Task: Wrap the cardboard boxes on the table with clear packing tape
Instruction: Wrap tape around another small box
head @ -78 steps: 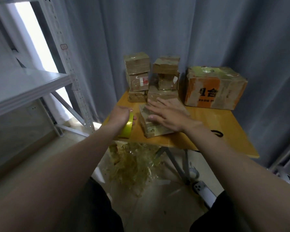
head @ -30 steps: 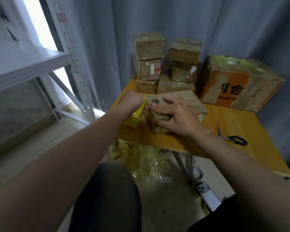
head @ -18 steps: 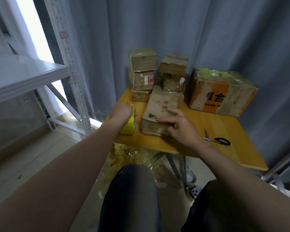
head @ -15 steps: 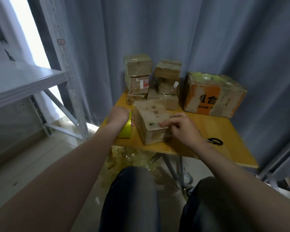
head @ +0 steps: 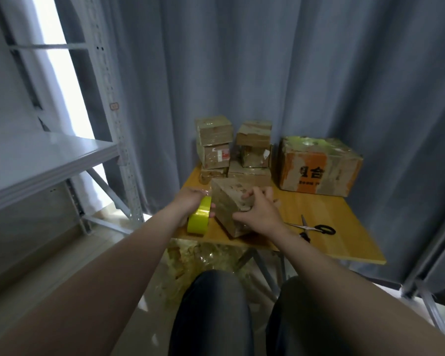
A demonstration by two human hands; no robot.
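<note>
Cardboard box (head: 229, 204) sits near the front-left edge of the wooden worktop (head: 344, 227), right hand (head: 257, 214) on it with fingers curled over its top, gripping. Left hand (head: 188, 204) has its fingers clamped round the yellow-green tape roll (head: 198, 219), just beside the box. Scissors (head: 316, 228) lie to the right, stacked boxes (head: 216, 147) and a large orange-printed box (head: 319, 165) stand at the back, with the grey curtain (head: 267, 73) behind and a metal shelving rack (head: 44, 155) on the left.

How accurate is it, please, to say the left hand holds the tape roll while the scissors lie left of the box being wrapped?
Partly: the head view shows the scissors lying right of the cardboard box; the left hand does hold the tape roll.
</note>
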